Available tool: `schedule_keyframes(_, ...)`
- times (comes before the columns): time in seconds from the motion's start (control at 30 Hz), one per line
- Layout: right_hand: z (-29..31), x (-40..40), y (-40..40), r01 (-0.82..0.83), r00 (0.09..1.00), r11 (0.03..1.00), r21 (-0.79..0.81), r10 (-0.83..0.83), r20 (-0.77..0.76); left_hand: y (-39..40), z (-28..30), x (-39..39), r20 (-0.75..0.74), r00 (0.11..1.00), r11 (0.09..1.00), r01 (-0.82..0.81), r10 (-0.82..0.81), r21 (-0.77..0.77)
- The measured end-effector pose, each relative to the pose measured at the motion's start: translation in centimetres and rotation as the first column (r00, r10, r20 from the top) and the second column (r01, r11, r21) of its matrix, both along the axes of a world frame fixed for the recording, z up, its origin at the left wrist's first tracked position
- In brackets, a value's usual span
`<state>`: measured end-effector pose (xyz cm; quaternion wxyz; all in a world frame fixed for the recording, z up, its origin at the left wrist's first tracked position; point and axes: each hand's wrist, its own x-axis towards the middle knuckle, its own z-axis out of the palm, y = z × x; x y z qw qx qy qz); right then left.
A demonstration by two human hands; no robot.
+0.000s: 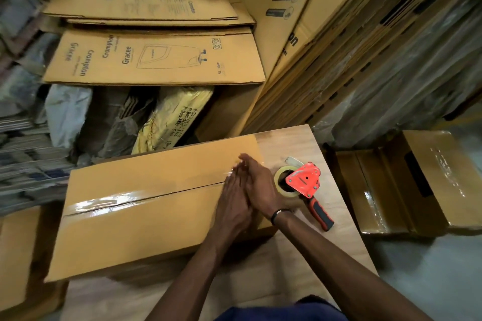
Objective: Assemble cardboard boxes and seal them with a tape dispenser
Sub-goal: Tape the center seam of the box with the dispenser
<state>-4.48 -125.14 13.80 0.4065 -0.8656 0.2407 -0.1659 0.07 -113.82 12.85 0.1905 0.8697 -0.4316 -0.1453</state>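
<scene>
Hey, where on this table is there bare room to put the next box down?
Bare table shows beyond the tape dispenser, and a wider strip lies along the near edge in front of the taped box. The right end of the box is crowded: both hands press there, with the dispenser beside them.

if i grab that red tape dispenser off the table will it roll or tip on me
The tape dispenser lies flat on its side on the table, so it is unlikely to roll. Its rubbery-looking handle should grip well. The tape roll at its front probably makes it front-heavy, so it may dip when lifted.
</scene>
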Motion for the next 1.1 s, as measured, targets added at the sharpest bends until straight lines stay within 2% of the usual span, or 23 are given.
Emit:
schedule_keyframes(0.1,-1.3,-0.9,0.4,-0.130,0.991,0.988,-0.086,0.127,-0.046,4.0,0.1,2.0,0.147,0.989,0.992,-0.022,0.003,0.128)
schedule_keyframes(0.27,-1.8,-0.8,0.1,-0.221,0.969,0.950,-0.219,0.189,-0.159,14.1,0.3,6.1,0.269,0.954,0.958,-0.191,0.130,0.214)
schedule_keyframes(0.43,-2.4,-0.6,1.0,-0.296,0.942,0.899,-0.323,0.218,-0.256,16.5,1.0,6.0,0.277,0.915,0.897,-0.364,0.294,0.252)
schedule_keyframes(0.5,-1.1,-0.1,3.0,-0.406,0.906,0.847,-0.343,0.326,-0.269,15.2,1.7,5.6,0.272,0.926,0.913,-0.330,0.263,0.241)
schedule_keyframes(0.57,-0.1,1.0,5.6,-0.535,0.842,0.785,-0.312,0.463,-0.278,13.8,2.0,5.4,0.286,0.948,0.937,-0.219,0.139,0.271)
schedule_keyframes(0.63,0.3,2.3,7.1,-0.593,0.802,0.753,-0.286,0.519,-0.297,13.4,2.0,5.9,0.266,0.962,0.942,-0.143,0.060,0.304)
schedule_keyframes(0.8,-0.2,2.1,4.5,-0.550,0.833,0.747,-0.374,0.461,-0.305,18.9,1.8,9.0,0.243,0.970,0.948,-0.084,0.007,0.308)
schedule_keyframes(0.93,-1.1,0.9,3.6,-0.443,0.893,0.793,-0.417,0.352,-0.280,26.8,1.1,12.2,0.262,0.960,0.946,-0.176,0.103,0.272)
schedule_keyframes(1.1,-1.4,0.6,4.4,-0.243,0.967,0.876,-0.417,0.185,-0.176,34.8,1.1,15.8,0.283,0.942,0.924,-0.262,0.182,0.278)
